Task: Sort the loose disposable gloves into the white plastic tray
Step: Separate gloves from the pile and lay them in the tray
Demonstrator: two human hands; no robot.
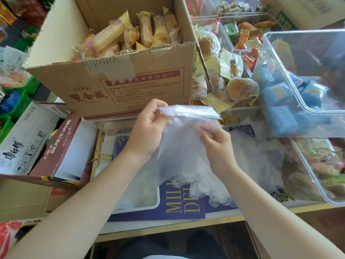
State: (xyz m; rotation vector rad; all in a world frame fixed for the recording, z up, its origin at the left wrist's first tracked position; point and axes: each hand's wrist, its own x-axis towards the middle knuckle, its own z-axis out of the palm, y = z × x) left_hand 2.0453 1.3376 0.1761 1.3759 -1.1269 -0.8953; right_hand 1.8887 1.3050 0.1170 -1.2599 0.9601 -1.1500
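Note:
A bundle of thin, clear disposable gloves point(183, 156) hangs in the middle of the view, its glove fingers drooping toward the lower right. My left hand point(147, 126) pinches the bundle's upper left edge between thumb and fingers. My right hand point(216, 141) pinches the film on the right side, partly behind the translucent plastic. Below the gloves lies the white plastic tray point(156, 204), its rounded corner showing on a dark blue box point(183, 212) with yellow lettering. Most of the tray is hidden by my left forearm and the gloves.
An open cardboard box point(119, 86) of wrapped snack cakes stands right behind my hands. Clear plastic bins point(308, 109) of packaged snacks crowd the right side. Cartons point(28, 139) sit at the left. The wooden table edge point(186, 227) runs along the front.

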